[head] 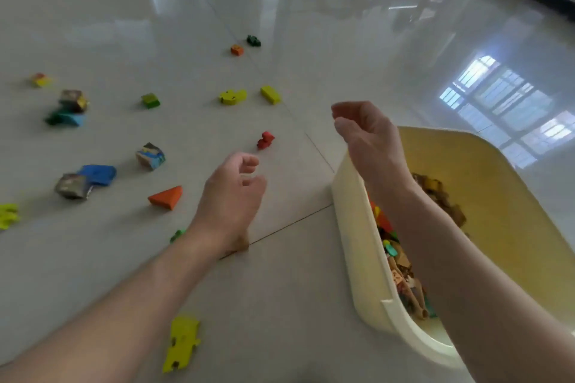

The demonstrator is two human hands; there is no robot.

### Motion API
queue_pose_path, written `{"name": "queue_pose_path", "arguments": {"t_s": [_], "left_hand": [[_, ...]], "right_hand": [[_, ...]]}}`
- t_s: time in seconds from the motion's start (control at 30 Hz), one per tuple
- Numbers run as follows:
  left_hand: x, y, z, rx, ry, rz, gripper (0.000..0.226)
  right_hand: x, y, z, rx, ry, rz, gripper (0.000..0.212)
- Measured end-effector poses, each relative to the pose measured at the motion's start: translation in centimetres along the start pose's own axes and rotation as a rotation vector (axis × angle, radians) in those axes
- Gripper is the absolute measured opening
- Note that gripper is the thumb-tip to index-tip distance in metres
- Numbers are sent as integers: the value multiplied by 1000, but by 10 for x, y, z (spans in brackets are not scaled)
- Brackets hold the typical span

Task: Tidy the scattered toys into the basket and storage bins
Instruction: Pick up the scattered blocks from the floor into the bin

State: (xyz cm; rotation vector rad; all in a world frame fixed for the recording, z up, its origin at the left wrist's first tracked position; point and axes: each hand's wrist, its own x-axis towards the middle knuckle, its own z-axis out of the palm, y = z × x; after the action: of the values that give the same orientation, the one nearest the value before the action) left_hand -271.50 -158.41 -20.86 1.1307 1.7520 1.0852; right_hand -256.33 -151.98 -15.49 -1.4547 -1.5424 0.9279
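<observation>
Toys fill the cream-yellow storage bin [485,183] at right, while others lie scattered over the tiled floor [280,289], among them an orange wedge [166,197] and a red block [265,140]. The right hand [365,134] hangs above the bin's rim and the left hand [231,193] over the floor, both with fingers loosely curled, holding nothing.

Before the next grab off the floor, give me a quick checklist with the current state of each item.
1. Left hand free to grasp: ok, fingers curled loosely, nothing in it.
2. Right hand free: ok, open and empty, raised near the bin's far corner.
3. Nearest target clear: ok, the red toy sits alone on the floor just beyond the left hand.
4. Second target: ok, the orange wedge lies clear to the left of that hand.
5. Cream bin has room: ok, toys cover only its bottom.
6. Anything under the left forearm: cannot tell, a green piece is partly hidden there.
</observation>
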Motion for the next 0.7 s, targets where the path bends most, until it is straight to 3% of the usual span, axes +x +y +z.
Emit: {"name": "queue_pose_path", "arguments": {"t_s": [0.13, 0.2, 0.4, 0.47, 0.6, 0.7], "left_hand": [[-11, -59, -65, 25, 221, -144, 12], [-28, -81, -82, 122, 224, -186, 12], [-108, -144, -65, 947, -209, -40, 67], [-119, -156, -53, 982, -276, -169, 71], [-124, -169, -41, 861, -149, -86, 71], [-125, -178, -37, 709, -147, -137, 64]], "right_hand": [[-41, 8, 78, -131, -308, -63, 24], [-64, 30, 102, -228, -429, -5, 29], [-127, 90, 133, -416, -523, -36, 34], [-131, 97, 134, -443, -506, -55, 35], [-125, 103, 133, -458, -494, -94, 35], [-123, 103, 135, -436, -454, -109, 34]]}}
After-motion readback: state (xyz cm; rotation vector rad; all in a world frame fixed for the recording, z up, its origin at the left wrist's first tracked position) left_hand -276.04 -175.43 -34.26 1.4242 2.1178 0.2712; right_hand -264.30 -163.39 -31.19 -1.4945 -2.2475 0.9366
